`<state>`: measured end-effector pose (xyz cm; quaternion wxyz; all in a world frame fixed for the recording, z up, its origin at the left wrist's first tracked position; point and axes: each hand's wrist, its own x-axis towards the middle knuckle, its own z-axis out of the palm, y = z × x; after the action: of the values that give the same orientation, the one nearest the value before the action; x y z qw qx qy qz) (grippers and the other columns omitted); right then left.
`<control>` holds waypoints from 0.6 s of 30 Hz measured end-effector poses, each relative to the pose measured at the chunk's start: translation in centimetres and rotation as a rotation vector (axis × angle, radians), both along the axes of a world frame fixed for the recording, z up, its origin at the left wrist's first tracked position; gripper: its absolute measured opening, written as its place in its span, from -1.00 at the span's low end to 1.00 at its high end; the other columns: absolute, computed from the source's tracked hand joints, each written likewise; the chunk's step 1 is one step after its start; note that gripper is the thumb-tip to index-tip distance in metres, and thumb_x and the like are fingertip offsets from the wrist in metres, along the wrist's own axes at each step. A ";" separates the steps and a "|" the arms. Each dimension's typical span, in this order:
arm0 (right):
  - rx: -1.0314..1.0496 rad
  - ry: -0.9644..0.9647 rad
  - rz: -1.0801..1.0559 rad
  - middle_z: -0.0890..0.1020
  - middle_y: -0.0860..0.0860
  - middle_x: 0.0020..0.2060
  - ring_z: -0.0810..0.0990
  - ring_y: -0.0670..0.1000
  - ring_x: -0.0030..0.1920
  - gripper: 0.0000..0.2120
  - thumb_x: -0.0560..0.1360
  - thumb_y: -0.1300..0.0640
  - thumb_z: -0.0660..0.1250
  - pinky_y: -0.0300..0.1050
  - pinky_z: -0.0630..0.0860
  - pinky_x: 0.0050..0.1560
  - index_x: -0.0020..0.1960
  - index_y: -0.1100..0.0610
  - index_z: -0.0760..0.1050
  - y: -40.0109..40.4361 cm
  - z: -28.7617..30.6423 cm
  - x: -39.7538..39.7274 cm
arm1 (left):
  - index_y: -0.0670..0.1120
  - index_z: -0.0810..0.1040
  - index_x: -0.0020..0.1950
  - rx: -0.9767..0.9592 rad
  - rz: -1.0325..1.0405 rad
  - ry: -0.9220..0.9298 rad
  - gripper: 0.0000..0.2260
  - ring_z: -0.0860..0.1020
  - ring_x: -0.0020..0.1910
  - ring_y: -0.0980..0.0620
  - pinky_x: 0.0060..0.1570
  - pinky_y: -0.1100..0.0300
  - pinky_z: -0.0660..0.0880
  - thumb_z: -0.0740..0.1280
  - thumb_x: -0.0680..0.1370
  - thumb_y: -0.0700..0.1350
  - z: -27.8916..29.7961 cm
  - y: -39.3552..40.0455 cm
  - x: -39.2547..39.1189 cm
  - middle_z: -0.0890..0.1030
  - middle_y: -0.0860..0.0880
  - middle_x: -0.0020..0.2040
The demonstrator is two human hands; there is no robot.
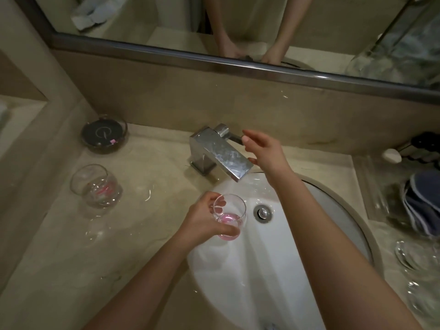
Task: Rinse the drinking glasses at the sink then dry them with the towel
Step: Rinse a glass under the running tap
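Observation:
My left hand (204,217) grips a clear drinking glass (229,216) with a pink base, upright over the left side of the white sink (273,270). My right hand (264,151) hovers with fingers straight beside the lever of the chrome faucet (219,151); a fingertip is at the lever's end, and contact is unclear. No water stream shows under the spout. A second clear glass (96,185) stands on the wet counter (131,234) to the left. More clear glassware (419,258) sits at the right edge. A folded dark blue cloth (421,203) lies at the right.
A dark round dish (103,135) sits at the counter's back left. A white soap (391,155) and a dark rack are at the back right. The mirror (238,32) runs along the wall above the faucet. The sink's drain plug (263,212) is beside the held glass.

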<state>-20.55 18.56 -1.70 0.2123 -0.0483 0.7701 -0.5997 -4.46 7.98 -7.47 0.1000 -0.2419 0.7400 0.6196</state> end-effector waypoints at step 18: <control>-0.030 0.039 0.034 0.59 -0.04 -0.06 0.50 -0.22 -0.16 -0.75 0.57 0.17 0.30 -0.24 0.46 -0.19 0.22 0.17 0.57 -1.0 -1.6 -2.9 | -0.01 0.48 0.19 0.210 0.188 0.024 -0.27 0.61 0.07 0.14 -0.09 0.34 0.55 0.60 0.05 -0.15 -0.1 1.1 -2.5 0.62 0.06 0.12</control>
<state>-23.45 17.58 -3.33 0.2064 -0.0763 0.7639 -0.6066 -6.99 9.04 -7.60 0.0572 -0.2911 0.6462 0.7032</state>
